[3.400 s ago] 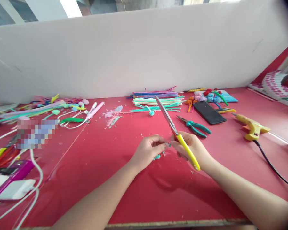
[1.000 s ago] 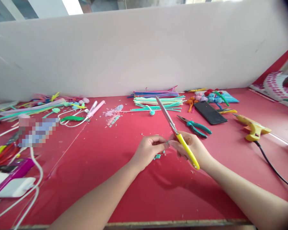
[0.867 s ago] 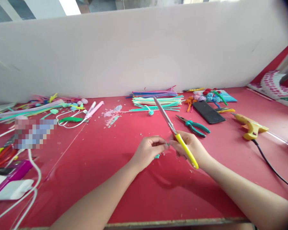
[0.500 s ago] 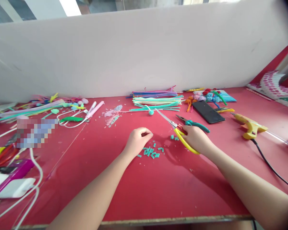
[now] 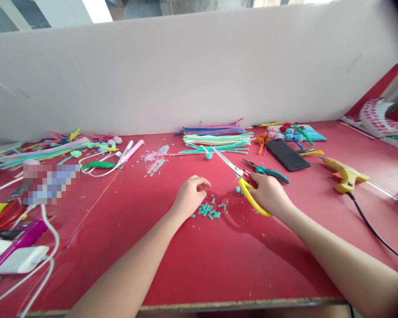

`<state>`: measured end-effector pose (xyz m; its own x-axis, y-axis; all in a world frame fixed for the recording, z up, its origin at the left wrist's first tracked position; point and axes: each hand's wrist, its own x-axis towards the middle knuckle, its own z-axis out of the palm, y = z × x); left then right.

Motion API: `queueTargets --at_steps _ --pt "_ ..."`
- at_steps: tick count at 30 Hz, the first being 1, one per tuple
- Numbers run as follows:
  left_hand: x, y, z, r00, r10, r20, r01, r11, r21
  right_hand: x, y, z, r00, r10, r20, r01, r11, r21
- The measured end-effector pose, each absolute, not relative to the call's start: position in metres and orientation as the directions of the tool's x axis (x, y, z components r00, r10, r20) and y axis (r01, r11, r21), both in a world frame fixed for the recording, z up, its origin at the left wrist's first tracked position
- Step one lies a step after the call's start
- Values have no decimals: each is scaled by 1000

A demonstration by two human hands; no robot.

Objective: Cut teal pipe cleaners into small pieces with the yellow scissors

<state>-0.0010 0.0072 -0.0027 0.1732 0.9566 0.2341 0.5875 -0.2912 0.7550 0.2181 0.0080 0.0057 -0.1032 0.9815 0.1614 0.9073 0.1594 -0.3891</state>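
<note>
My right hand is wrapped round the yellow handles of a pair of scissors, whose blades point up and left toward a small teal pompom. To its left, my left hand hovers over the red table with thumb and index finger apart and nothing between them. Several short teal pieces lie just below and to the right of my left hand. A few teal clumps sit near the scissor handles.
Bundles of coloured stems lie along the white partition. Teal-handled pliers, a black phone and a yellow glue gun with its cord are on the right. Cables, a pink tool and more scissors occupy the left.
My left thumb and index finger have moved apart. My right hand has shifted slightly left with the scissors, and the blades have moved left too.
</note>
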Motion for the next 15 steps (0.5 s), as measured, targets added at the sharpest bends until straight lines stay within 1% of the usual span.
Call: queueTargets --at_steps 6,9,12,15 --pt "4 -1 -4 272 947 173 744 -320 587 213 2 6 -145 976 160 898 197 -392" --pt "7 -3 -7 305 940 151 781 -338 525 213 2 4 -146 976 164 892 202 -404" --pt "10 -3 -8 298 946 130 791 -321 521 213 3 3 -155 974 164 869 213 -446" --pt "12 -4 -3 297 942 156 751 -331 571 210 0 4 -193 971 139 803 237 -546"
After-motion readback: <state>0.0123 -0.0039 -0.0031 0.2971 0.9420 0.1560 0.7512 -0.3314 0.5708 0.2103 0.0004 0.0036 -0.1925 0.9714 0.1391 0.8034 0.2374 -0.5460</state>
